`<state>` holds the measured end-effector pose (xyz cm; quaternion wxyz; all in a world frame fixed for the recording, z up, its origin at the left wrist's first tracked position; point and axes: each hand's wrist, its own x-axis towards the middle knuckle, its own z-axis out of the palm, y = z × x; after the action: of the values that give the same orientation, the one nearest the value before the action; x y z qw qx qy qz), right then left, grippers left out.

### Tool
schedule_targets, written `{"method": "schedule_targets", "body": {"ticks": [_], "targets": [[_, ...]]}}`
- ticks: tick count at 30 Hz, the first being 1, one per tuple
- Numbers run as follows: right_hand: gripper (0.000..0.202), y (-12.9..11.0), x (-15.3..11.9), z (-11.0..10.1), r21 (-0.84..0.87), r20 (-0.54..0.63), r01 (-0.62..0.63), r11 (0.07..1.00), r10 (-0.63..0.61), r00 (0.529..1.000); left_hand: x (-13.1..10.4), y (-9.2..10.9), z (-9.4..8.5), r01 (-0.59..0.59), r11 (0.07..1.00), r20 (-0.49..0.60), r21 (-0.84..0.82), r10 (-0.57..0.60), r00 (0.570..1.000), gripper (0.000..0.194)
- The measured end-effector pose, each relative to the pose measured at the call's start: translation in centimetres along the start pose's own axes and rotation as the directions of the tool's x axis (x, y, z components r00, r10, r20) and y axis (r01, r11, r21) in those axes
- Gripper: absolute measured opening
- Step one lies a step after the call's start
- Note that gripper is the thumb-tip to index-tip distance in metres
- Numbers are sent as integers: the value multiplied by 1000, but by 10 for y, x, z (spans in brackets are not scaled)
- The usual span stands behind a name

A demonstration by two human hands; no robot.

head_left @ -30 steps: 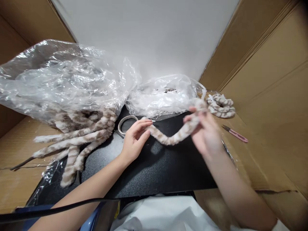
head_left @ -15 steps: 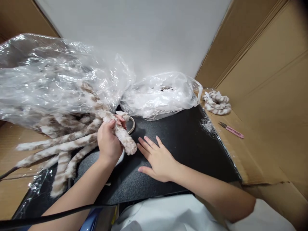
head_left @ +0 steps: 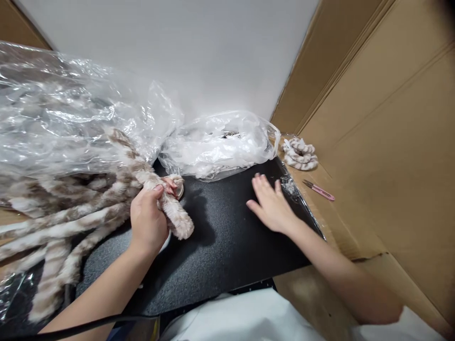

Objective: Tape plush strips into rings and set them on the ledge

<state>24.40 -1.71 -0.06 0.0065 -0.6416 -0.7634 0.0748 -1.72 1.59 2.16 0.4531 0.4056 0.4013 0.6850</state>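
Observation:
My left hand [head_left: 149, 215] is closed round a fluffy white-and-brown plush strip [head_left: 177, 217], whose blunt end points toward the middle of the black table [head_left: 227, 241]. Behind the fingers part of a ring-shaped object [head_left: 180, 190] shows; whether the hand holds it too, I cannot tell. To the left lies a pile of similar furry strips [head_left: 81, 220], spilling from under clear plastic. My right hand [head_left: 272, 203] has its fingers stretched out, low over or on the tabletop near its right edge; it holds nothing.
A large clear plastic bag [head_left: 71, 118] fills the back left. Beside it sits a second plastic bag [head_left: 216, 149] with white contents. Coiled furry strips [head_left: 300, 154] and pink-handled thread snips [head_left: 319, 190] rest on cardboard at right. Cardboard walls [head_left: 384, 118] stand beyond.
My right hand has moved away from the plush strip, rightward to the table's right side. My left hand keeps its grip on the strip. The view has shifted a little to the right.

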Motion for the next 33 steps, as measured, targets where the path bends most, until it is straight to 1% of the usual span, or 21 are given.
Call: {"method": "schedule_targets", "body": {"ticks": [1, 3, 4, 6, 7, 9, 12, 14, 16, 18, 20, 21, 23, 24, 25, 26, 27, 28, 30, 32, 33], "targets": [[78, -19, 1, 3, 38, 3, 97, 995, -98, 995, 0, -1, 0, 11, 1000, 4, 6, -11, 1000, 15], [79, -55, 7, 10, 112, 11, 297, 948, -300, 954, -1, -1, 0, 44, 999, 1, 3, -44, 999, 16], [78, -68, 12, 14, 135, 10, 359, 924, -363, 932, -1, -2, 1, 60, 998, -4, 1, -60, 998, 15], [78, -78, 23, 19, 152, 8, 401, 903, -407, 913, -1, -2, 1, 80, 997, -23, 13, -80, 997, 14], [78, -75, 29, 20, 151, 10, 391, 908, -397, 918, 0, -3, 2, 87, 996, -30, 27, -86, 996, 14], [77, -55, 36, 19, 135, 16, 326, 936, -331, 944, 0, -4, 1, 92, 994, -36, 61, -89, 995, 14], [73, -4, 37, 13, 85, 21, 163, 983, -165, 986, 0, -6, 0, 84, 990, -25, 112, -82, 996, 15], [69, 30, 35, 7, 36, 14, 57, 998, -57, 998, -1, -6, 0, 98, 985, -14, 139, -97, 995, 16], [66, 53, 30, 2, -27, 5, -35, 999, 35, 999, -3, -7, 0, 117, 983, -11, 141, -116, 993, 18], [65, 56, 22, -3, -69, -11, -102, 992, 101, 995, -5, -8, 0, 122, 984, -3, 130, -122, 992, 18], [68, 39, 9, -3, -59, -28, -92, 994, 91, 995, -6, -9, -1, 116, 985, 16, 125, -119, 993, 17], [70, 25, 1, -1, -36, -29, -39, 999, 38, 999, -6, -9, -1, 115, 985, 25, 126, -119, 993, 16], [74, -5, -16, 5, 32, 21, 168, 985, -169, 985, -6, -11, -2, 115, 985, 29, 129, -120, 992, 15], [74, -16, -23, 8, 73, 61, 287, 955, -291, 955, -5, -12, -3, 113, 985, 28, 128, -117, 993, 14], [76, -22, -27, 11, 102, 87, 357, 928, -366, 927, -5, -13, -3, 113, 985, 25, 129, -117, 993, 14], [77, -23, -29, 13, 115, 103, 385, 916, -397, 912, -5, -13, -3, 112, 985, 21, 133, -115, 993, 15], [77, -18, -29, 14, 110, 111, 378, 919, -390, 914, -4, -14, -3, 111, 983, 18, 143, -115, 993, 14], [75, -7, -26, 13, 88, 110, 340, 936, -349, 931, -4, -14, -3, 111, 982, 12, 156, -114, 993, 14], [69, 24, -14, 8, 20, 95, 231, 973, -232, 968, -5, -13, -2, 110, 978, 3, 175, -113, 994, 13], [64, 56, -2, 0, -50, 74, 137, 989, -133, 988, -5, -12, -1, 105, 981, 6, 164, -108, 994, 14], [63, 67, 1, -4, -84, 62, 98, 992, -93, 994, -5, -12, -1, 104, 983, 7, 148, -106, 994, 14]]}}
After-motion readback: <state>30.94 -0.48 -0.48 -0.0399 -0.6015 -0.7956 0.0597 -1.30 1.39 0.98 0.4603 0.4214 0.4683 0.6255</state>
